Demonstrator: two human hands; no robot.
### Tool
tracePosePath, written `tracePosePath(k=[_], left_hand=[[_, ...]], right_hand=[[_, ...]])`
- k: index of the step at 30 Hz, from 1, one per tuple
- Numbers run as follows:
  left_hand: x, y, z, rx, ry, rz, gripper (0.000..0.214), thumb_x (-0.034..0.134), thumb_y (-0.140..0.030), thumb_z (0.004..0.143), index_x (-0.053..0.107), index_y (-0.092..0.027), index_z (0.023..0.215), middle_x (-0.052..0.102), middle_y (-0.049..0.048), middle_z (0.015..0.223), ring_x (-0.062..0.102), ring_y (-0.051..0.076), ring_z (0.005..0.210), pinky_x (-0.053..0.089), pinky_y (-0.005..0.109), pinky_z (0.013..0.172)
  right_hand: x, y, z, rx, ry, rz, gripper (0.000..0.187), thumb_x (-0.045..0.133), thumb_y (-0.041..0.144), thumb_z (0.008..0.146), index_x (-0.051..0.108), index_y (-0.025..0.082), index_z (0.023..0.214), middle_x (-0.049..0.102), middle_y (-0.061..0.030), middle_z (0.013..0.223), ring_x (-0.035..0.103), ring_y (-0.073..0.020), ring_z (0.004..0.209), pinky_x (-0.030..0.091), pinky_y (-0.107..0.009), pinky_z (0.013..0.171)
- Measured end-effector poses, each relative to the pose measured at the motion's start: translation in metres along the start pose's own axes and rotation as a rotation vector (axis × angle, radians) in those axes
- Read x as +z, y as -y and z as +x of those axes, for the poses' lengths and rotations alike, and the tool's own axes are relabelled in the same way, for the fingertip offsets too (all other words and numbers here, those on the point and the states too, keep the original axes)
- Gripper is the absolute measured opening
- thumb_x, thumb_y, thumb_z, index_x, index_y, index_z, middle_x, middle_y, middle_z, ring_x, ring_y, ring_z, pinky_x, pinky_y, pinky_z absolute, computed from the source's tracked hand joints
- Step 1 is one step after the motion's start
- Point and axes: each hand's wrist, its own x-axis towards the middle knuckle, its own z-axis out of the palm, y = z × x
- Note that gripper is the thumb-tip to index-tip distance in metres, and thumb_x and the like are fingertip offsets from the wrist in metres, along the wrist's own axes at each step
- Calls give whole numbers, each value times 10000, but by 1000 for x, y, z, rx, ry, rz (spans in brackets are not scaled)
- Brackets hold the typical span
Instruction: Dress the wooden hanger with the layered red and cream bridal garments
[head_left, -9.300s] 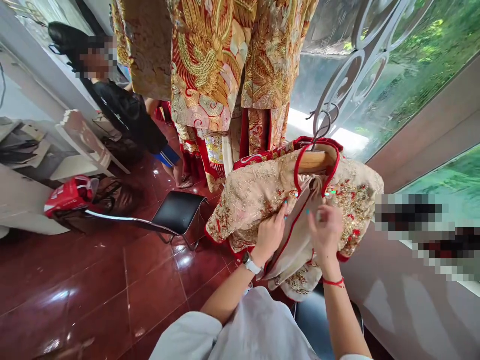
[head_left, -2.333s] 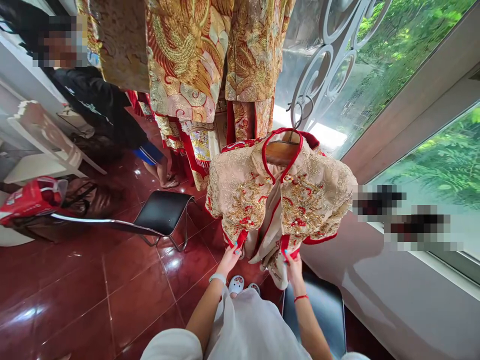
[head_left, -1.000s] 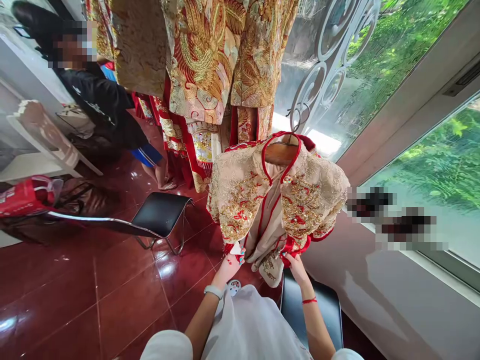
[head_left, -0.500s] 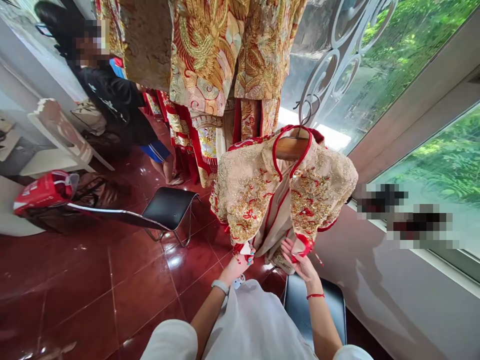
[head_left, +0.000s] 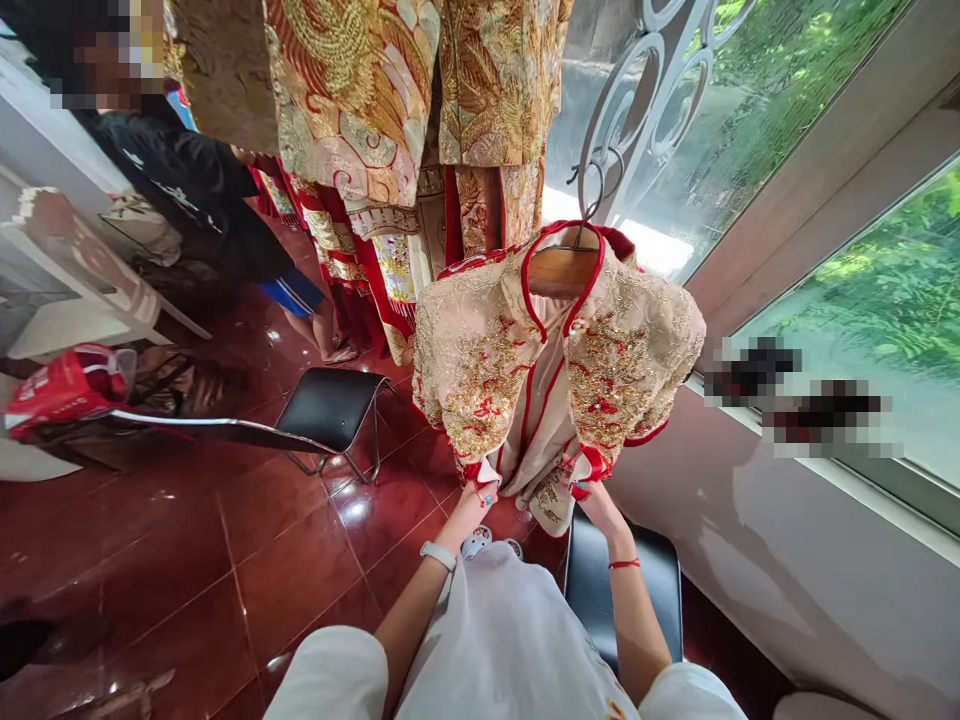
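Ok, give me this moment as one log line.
garment: red-trimmed gold-beaded cream fabric jacket, front open, on brown wooden hanger | left hand: holding one lower front edge | right hand: holding the other

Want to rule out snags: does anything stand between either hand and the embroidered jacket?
Nothing visible does. The left hand and right hand both hold the jacket by its lower front, one on each side. The black seat is lower down, not between.

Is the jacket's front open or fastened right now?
Open: the jacket gapes all down the front, with pale lining showing inside.
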Motion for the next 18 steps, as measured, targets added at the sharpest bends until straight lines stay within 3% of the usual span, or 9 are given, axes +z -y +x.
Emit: tracePosePath(k=[3,6,10,13,18], left_hand=[[2,0,0,8,-4,29,216,832,-107,656,624,-160,687,574,-26,691,465,96,650,333,251,631],[3,0,-2,7,-4,48,253,853,-134,634,610,-161,701,573,-28,702,464,91,651,331,246,625],[5,0,-3,5,-6,64,286,866,-149,613,599,-165,716,574,-31,698,475,87,641,353,241,623],[8,0,-2,13,-10,61,291,875,-157,595,605,-164,704,588,-24,695,487,85,636,369,239,623],[13,-1,1,32,-21,54,324,913,-170,536,654,-163,729,663,14,749,572,124,708,439,261,691]], right_hand=[[-6,6,1,-17,-33,-11,449,818,438,681,727,239,1073,724,-71,1157,650,-229,1000,503,-379,954],[-8,10,1,-55,-31,-16,383,851,370,668,721,227,998,730,-36,978,638,-178,882,489,-339,948],[-7,7,-2,-72,41,147,366,846,461,625,640,242,835,481,74,557,431,-109,522,490,-293,638],[0,3,1,15,60,102,359,827,454,653,600,233,820,480,66,601,384,-94,510,405,-258,535],[7,-5,14,43,30,-19,339,793,359,634,633,234,906,628,4,801,531,-148,695,463,-285,660]])
